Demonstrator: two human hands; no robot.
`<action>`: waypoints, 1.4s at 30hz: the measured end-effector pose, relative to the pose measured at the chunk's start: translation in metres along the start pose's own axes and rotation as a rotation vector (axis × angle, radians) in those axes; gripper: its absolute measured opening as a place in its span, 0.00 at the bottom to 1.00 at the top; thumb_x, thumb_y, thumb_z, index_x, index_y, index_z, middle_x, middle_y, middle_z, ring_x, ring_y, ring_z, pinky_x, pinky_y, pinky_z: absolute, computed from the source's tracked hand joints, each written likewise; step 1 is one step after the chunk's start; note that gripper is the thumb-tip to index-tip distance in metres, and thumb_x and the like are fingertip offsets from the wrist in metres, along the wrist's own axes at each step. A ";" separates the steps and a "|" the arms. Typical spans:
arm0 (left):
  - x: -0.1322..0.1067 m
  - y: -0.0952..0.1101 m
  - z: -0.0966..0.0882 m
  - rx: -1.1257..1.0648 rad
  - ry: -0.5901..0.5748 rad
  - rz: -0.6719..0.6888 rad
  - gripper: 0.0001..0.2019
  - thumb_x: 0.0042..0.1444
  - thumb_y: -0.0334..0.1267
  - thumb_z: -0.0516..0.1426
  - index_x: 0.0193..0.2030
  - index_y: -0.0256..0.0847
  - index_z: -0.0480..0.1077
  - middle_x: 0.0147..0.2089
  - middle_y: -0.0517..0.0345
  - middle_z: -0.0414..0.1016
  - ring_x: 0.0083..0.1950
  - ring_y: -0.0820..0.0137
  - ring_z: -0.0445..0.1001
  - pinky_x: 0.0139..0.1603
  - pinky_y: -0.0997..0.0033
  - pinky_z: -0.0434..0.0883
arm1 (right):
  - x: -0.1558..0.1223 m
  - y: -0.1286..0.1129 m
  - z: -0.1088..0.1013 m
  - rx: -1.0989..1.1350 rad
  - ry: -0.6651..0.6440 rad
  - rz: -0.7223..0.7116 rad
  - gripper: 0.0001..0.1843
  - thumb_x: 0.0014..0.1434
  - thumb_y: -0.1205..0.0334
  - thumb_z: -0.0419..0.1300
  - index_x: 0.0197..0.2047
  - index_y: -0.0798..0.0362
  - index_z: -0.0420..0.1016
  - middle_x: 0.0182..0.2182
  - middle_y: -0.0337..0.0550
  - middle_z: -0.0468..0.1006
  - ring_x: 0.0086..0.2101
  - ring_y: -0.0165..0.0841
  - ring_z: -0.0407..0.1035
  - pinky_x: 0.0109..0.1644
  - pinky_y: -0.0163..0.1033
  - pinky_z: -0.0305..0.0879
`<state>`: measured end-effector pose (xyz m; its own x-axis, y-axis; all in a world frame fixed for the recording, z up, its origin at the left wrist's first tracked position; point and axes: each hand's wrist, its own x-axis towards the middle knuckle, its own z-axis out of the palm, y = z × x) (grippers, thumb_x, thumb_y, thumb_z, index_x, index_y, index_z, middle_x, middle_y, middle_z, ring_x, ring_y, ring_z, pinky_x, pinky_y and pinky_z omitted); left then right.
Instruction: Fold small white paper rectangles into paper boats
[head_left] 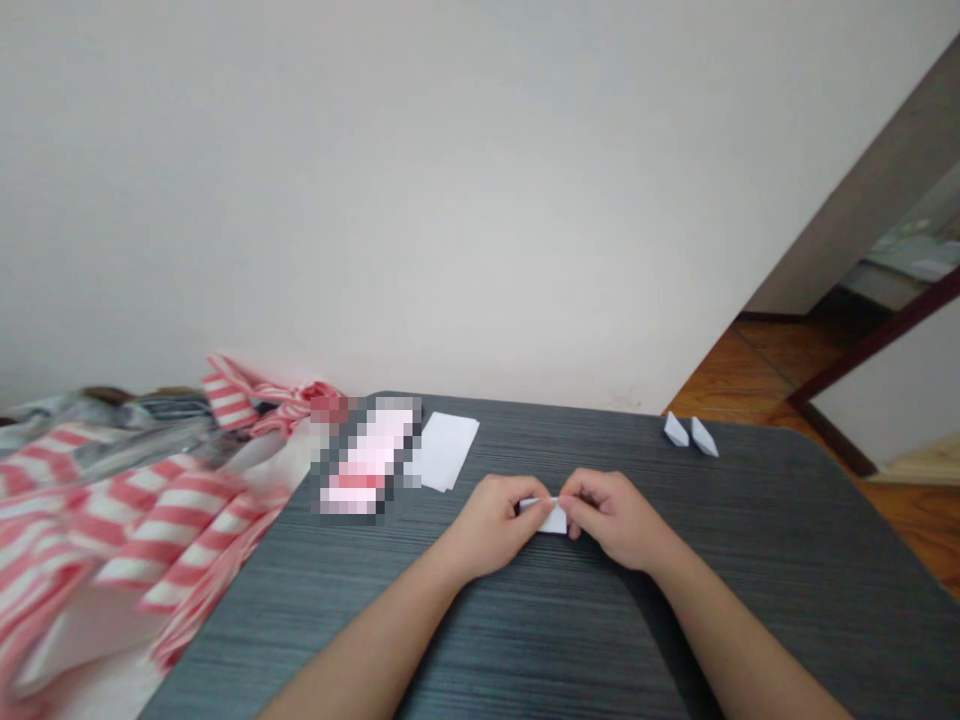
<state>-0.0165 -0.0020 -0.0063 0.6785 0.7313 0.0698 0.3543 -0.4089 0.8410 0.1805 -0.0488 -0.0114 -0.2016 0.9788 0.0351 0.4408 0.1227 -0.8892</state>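
Observation:
A small piece of folded white paper [553, 520] is held between my two hands, low over the dark table. My left hand [499, 525] pinches its left part, thumb in front and fingers behind. At the upper right corner, my right hand [611, 515] closes thumb and fingertips on the same paper. Part of the paper is covered by my fingers, so its full shape is hidden. Two folded white paper pieces [690, 435] with pointed ends stand near the table's far right edge. Left of my hands lies a small stack of white paper sheets [448, 450].
The dark wood-grained table [570, 640] meets a pale wall [487, 200] at the back. A pixelated pink and white object [367, 460] lies at the table's left edge. Red-and-white striped cloth [161, 520] is heaped beside the table. Wooden floor [757, 370] shows at right.

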 end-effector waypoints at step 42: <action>-0.001 -0.005 -0.001 -0.062 0.054 -0.111 0.14 0.63 0.41 0.51 0.29 0.38 0.69 0.21 0.63 0.68 0.26 0.73 0.65 0.28 0.76 0.59 | -0.003 0.007 -0.003 0.082 0.013 0.058 0.07 0.62 0.64 0.56 0.31 0.54 0.71 0.19 0.36 0.75 0.20 0.28 0.68 0.25 0.31 0.64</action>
<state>-0.0190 -0.0001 -0.0099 0.6010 0.7992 0.0016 0.3838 -0.2904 0.8766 0.1867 -0.0505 -0.0167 -0.1660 0.9861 -0.0117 0.3785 0.0528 -0.9241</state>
